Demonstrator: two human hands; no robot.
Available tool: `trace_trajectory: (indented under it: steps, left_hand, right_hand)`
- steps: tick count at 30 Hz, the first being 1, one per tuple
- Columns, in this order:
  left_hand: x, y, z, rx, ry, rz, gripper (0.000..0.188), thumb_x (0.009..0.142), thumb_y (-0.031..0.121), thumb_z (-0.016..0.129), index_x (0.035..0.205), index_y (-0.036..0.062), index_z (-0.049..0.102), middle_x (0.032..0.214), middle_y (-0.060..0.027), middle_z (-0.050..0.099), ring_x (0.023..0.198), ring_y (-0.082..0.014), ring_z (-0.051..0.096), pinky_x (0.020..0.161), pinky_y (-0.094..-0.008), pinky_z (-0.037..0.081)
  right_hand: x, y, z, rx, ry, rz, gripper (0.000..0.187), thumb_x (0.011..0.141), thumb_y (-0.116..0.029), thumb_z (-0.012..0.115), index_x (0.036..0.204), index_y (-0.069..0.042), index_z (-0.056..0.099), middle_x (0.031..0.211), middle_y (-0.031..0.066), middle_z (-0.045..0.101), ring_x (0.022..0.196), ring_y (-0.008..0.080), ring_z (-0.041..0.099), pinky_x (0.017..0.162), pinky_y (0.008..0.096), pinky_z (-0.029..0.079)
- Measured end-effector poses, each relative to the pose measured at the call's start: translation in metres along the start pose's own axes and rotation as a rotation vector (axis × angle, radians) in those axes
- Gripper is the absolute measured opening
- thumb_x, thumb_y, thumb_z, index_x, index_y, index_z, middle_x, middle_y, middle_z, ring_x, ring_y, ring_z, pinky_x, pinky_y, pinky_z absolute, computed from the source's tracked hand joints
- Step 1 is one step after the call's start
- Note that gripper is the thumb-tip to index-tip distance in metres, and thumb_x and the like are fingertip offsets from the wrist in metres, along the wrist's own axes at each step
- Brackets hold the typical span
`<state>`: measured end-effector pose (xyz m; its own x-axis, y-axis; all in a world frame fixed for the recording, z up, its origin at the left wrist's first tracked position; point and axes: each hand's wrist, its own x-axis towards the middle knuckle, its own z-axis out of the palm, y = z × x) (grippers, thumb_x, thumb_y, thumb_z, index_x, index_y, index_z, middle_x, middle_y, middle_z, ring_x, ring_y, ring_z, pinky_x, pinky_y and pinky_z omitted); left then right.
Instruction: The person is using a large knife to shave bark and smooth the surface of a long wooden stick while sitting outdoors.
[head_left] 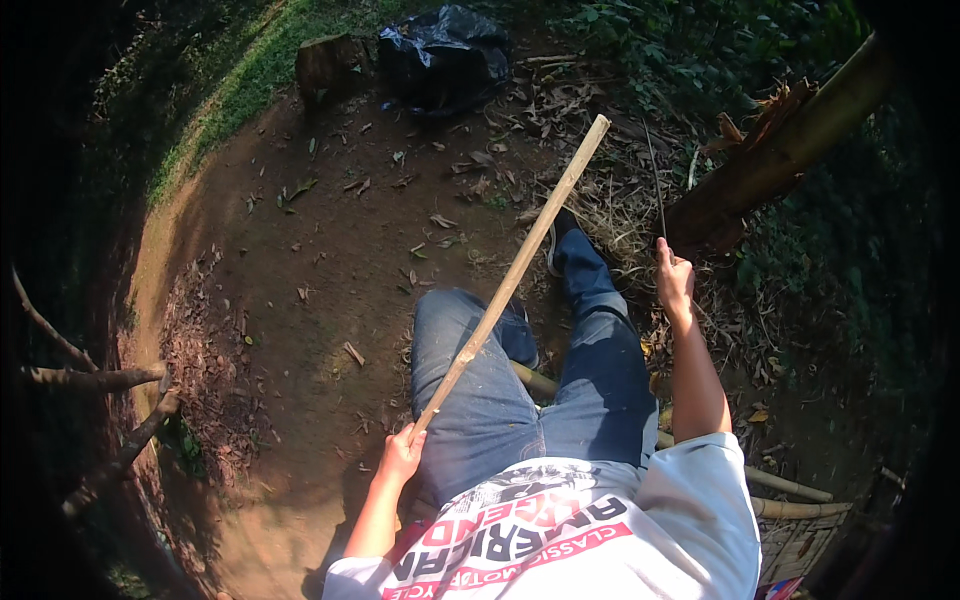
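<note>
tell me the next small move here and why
Probably bring the thin blade in the right hand across to the bamboo strip. The left hand grips the strip's near end, its far end angled up over the legs, while the blade is raised apart from it, touching nothing.

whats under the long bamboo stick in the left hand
The bamboo stick, gripped at its lower end by the left hand, slants over the jeans, then bare dirt ground with dry leaves. Whatever lies directly beneath it is hidden.
</note>
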<state>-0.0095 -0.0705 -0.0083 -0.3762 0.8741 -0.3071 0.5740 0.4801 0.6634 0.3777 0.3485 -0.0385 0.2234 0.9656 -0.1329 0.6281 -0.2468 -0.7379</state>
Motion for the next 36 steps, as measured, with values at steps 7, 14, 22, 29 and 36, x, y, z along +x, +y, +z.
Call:
trace_trajectory:
  steps: [7, 14, 22, 29, 36]
  left_hand:
    - [0.003, 0.006, -0.007, -0.038, -0.096, -0.039, 0.029, 0.097, 0.029, 0.056, 0.098, 0.0005, 0.062, 0.068, -0.0238, 0.055, 0.068, -0.0433, 0.061, 0.058, -0.0408, 0.046]
    - [0.001, 0.004, -0.007, -0.1, -0.086, -0.036, 0.029, 0.096, 0.027, 0.057, 0.095, -0.0013, 0.062, 0.067, -0.0233, 0.055, 0.063, -0.0402, 0.059, 0.059, -0.0393, 0.046]
    - [0.002, -0.001, -0.003, -0.119, -0.064, -0.066, 0.03, 0.096, 0.027, 0.058, 0.094, -0.0022, 0.062, 0.067, -0.0237, 0.055, 0.061, -0.0385, 0.058, 0.059, -0.0393, 0.045]
    - [0.004, 0.0, -0.005, -0.101, -0.08, -0.079, 0.03, 0.095, 0.027, 0.059, 0.092, -0.0022, 0.062, 0.067, -0.0248, 0.055, 0.066, -0.0424, 0.059, 0.059, -0.04, 0.046]
    - [0.01, 0.0, -0.006, -0.059, -0.085, -0.044, 0.031, 0.094, 0.028, 0.059, 0.095, -0.0025, 0.063, 0.07, -0.0262, 0.058, 0.075, -0.0453, 0.063, 0.059, -0.0428, 0.048]
  right_hand:
    - [-0.09, -0.017, 0.0, 0.309, -0.103, -0.214, 0.056, 0.097, -0.041, 0.056, 0.062, 0.0, 0.042, 0.053, 0.0036, 0.031, 0.054, 0.0117, 0.029, 0.049, 0.0337, 0.028]
    - [-0.152, -0.099, 0.023, 0.05, -0.511, -0.412, 0.052, 0.083, -0.047, 0.069, 0.067, 0.001, 0.059, 0.056, 0.0182, 0.054, 0.053, 0.0378, 0.053, 0.053, 0.0404, 0.042]
    - [-0.158, -0.099, 0.066, 0.315, -0.817, -0.378, 0.03, 0.072, -0.017, 0.073, 0.088, 0.004, 0.058, 0.069, 0.0081, 0.058, 0.065, 0.0118, 0.05, 0.06, 0.0302, 0.044]
    - [-0.078, -0.083, 0.033, 0.366, -0.585, -0.326, 0.019, 0.084, -0.015, 0.071, 0.083, 0.0, 0.06, 0.066, 0.0004, 0.056, 0.057, 0.0056, 0.047, 0.049, 0.0263, 0.038]
    - [-0.024, -0.116, 0.011, 0.319, -0.432, -0.203, 0.024, 0.083, -0.015, 0.075, 0.084, -0.001, 0.056, 0.059, 0.0009, 0.055, 0.043, 0.008, 0.049, 0.04, 0.0256, 0.037]
